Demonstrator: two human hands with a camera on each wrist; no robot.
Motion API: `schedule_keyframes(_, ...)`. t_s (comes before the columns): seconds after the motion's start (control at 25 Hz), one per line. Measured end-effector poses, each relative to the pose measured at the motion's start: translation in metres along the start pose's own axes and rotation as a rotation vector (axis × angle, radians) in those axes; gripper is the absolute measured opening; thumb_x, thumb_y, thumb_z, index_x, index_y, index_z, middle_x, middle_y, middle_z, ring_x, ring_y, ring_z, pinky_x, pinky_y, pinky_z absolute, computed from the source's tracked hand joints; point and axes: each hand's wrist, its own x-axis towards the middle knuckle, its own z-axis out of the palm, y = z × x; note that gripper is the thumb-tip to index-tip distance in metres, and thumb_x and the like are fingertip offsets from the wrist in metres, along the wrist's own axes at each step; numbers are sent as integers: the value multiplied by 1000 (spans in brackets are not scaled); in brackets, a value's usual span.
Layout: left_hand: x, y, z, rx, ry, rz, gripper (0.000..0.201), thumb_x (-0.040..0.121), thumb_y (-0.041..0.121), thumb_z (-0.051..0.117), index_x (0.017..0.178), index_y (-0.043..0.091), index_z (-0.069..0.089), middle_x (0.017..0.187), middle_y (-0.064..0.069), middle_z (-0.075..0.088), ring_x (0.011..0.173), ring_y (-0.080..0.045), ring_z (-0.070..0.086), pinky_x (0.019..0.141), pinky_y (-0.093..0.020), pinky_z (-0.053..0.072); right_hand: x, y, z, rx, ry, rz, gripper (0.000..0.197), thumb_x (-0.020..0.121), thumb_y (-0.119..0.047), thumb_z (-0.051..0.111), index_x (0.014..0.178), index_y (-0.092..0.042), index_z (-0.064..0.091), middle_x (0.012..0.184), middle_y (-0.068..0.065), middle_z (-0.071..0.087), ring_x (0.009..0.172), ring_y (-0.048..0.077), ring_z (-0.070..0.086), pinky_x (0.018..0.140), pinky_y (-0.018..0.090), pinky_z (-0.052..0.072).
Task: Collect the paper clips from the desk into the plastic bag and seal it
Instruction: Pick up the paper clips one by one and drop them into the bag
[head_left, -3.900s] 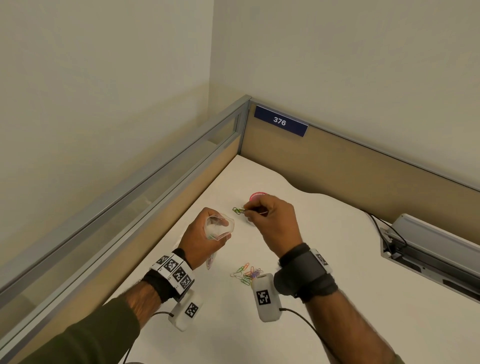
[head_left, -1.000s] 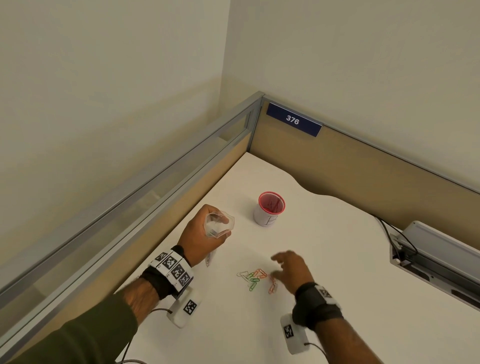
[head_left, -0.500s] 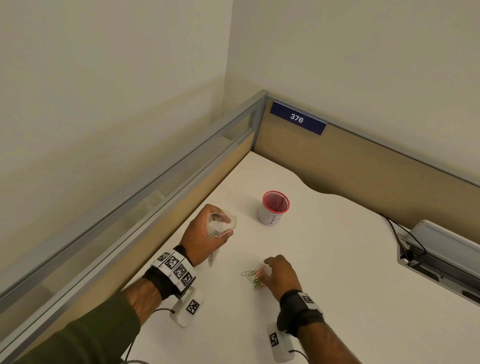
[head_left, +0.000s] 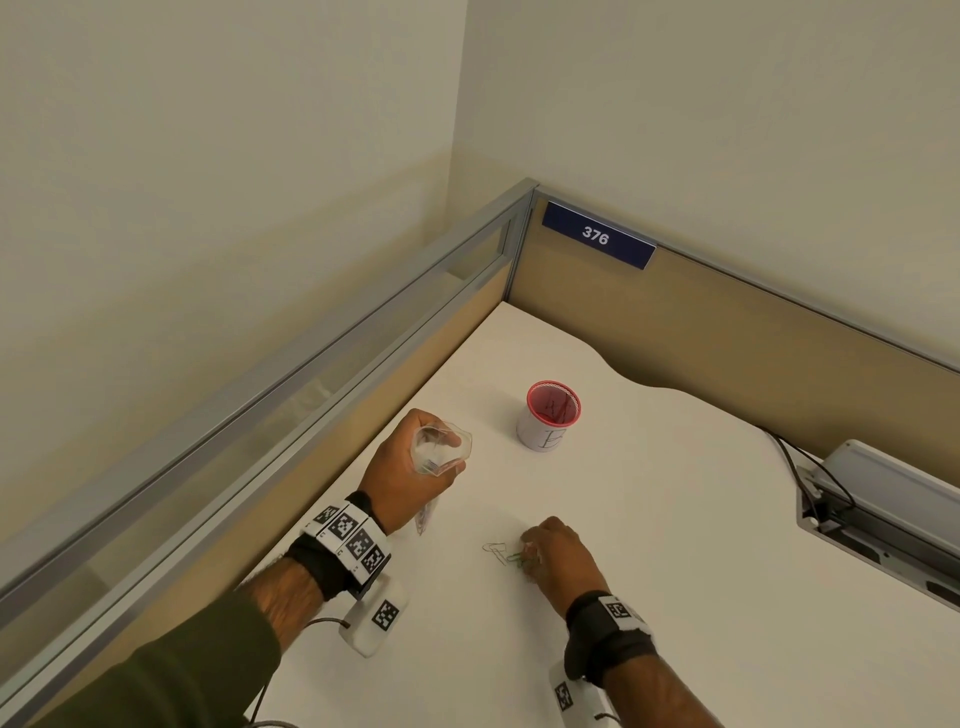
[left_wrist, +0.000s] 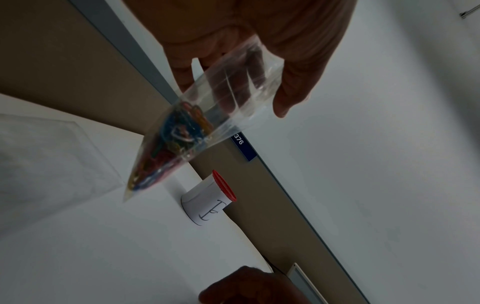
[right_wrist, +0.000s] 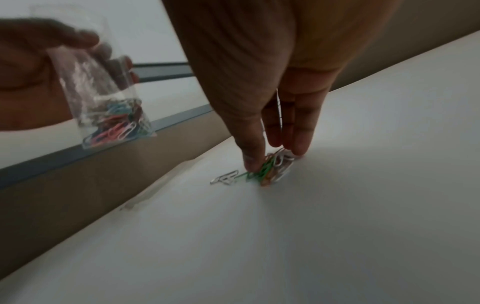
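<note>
The smooth white desk (head_left: 649, 545) sits in a corner of tan partitions; at 12 o'clock a dark blue nameplate (head_left: 597, 236) reads "376". A grey box (head_left: 883, 509) with black cables lies at 3 o'clock. At the centre stands a white cylindrical cup (head_left: 545, 423) with a red mesh rim and a handwritten mark, unreadable. At 9 o'clock the left hand (head_left: 410, 478) grips the clear crinkled plastic bag (left_wrist: 207, 115), mouth open, coloured clips heaped at its bottom. At 6 o'clock the right hand (head_left: 561, 561) pinches a bunch of wire paper clips (right_wrist: 267, 170) against the desk; a silver clip (right_wrist: 226, 178) lies just beside.
</note>
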Motion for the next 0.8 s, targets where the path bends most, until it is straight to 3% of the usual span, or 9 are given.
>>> schedule_keyframes(0.12,1,1,0,6,6,10,42,73,27,78,108,20,56,108,0,71,109,-15,67,105,-41,51,-4,8,-5,29,-19,95,53,75,-35,74,123,-19,56,117,3,51,111,24,47,93,32,45)
schedule_keyframes(0.2,1,1,2,-1,3,10,43,73,29,78,108,20,56,109,0,71,110,-16,67,104,-41,52,-4,5,-3,-22,-44,110,51,75,-38,74,119,-19,57,115,3,49,109,24,46,91,35,47)
schedule_keyframes(0.4,1,2,7,16,-12,4,44,73,29,79,109,18,56,109,0,71,110,-16,67,104,-42,52,1,-14,11,-88,-1,35,16,85,-15,58,100,-15,62,108,6,52,103,26,49,82,36,49)
schedule_keyframes(0.52,2,2,5,25,-6,3,45,73,30,79,110,17,56,109,1,70,109,-15,67,104,-40,52,5,-15,13,-135,34,6,21,87,-4,48,100,-13,61,108,7,54,101,26,51,76,32,46)
schedule_keyframes(0.8,5,3,4,25,9,-2,46,73,31,79,110,17,56,109,1,71,109,-14,67,103,-39,52,13,-6,-2,-90,34,81,13,88,-9,51,96,-12,62,105,7,62,94,23,59,82,31,50)
